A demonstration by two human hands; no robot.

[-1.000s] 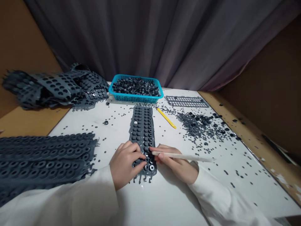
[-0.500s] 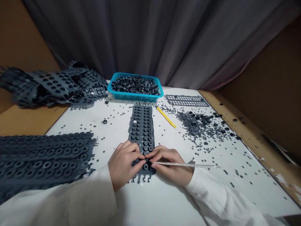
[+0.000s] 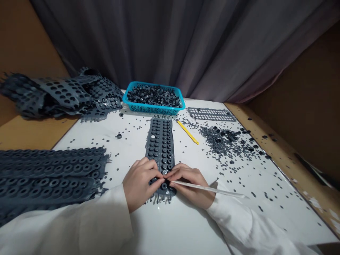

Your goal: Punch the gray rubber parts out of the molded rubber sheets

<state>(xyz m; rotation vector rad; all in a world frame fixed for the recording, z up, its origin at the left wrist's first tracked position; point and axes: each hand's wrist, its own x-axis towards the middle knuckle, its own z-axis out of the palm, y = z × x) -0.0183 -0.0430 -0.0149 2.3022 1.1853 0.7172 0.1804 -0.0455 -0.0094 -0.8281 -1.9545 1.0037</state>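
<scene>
A dark grey rubber sheet (image 3: 159,141) with rows of round raised studs lies lengthwise in front of me. At its near end, my left hand (image 3: 143,183) pinches thumb and forefinger together close over the studs; what lies between the fingertips is hidden. Facing it from the other side, my right hand (image 3: 192,186) has its fingertips on the same spot, nearly touching the left ones. A thin, pale, stick-like tool (image 3: 225,192) is held in the right hand and points back over the wrist. Its exact kind cannot be made out.
Beyond the sheet stands a blue basket (image 3: 154,110) full of small dark rubber parts. A yellow stick-like tool (image 3: 188,132) lies right of the sheet, near a pile of grey discs (image 3: 221,140). Stacked studded sheets (image 3: 50,173) are at left, below crumpled perforated sheets (image 3: 63,94).
The pale tool's outer end has tipped slightly downward in my right hand. Both hands stay at the same place on the sheet, and the view has shifted a little.
</scene>
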